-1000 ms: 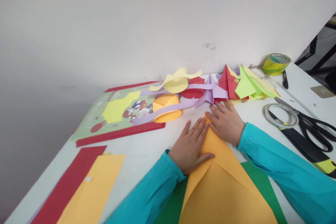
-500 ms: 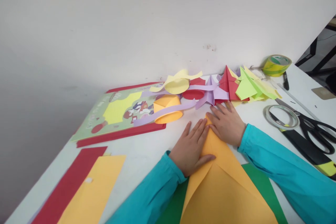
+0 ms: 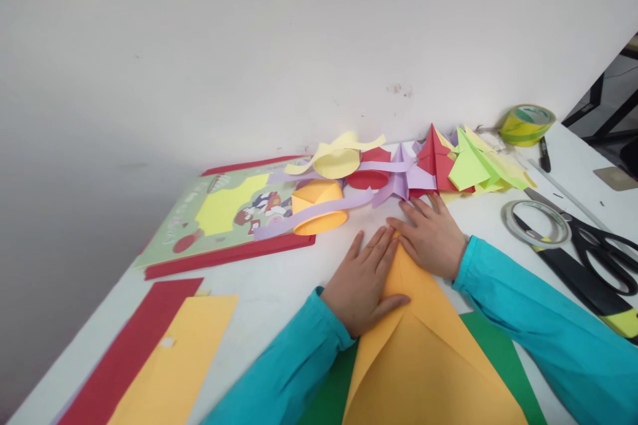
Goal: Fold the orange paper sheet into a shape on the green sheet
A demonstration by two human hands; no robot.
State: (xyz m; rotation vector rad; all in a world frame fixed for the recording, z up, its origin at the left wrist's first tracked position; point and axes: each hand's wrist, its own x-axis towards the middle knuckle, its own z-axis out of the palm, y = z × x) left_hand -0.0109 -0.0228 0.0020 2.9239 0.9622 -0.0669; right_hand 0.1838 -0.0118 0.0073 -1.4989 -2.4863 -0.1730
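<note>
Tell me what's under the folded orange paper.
A green sheet sticks out on both sides beneath the orange paper, on the white table. Anything under its middle is covered.

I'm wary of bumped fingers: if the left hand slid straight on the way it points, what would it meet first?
Most likely the right hand, just past the fingers of the left hand, near the tip of the orange paper; whether they touch is hard to tell.

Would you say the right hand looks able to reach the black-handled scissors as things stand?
Probably yes: the right hand only touches the orange paper, and the scissors lie to its right, largely uncovered, though the tape roll sits close beside them.
</note>
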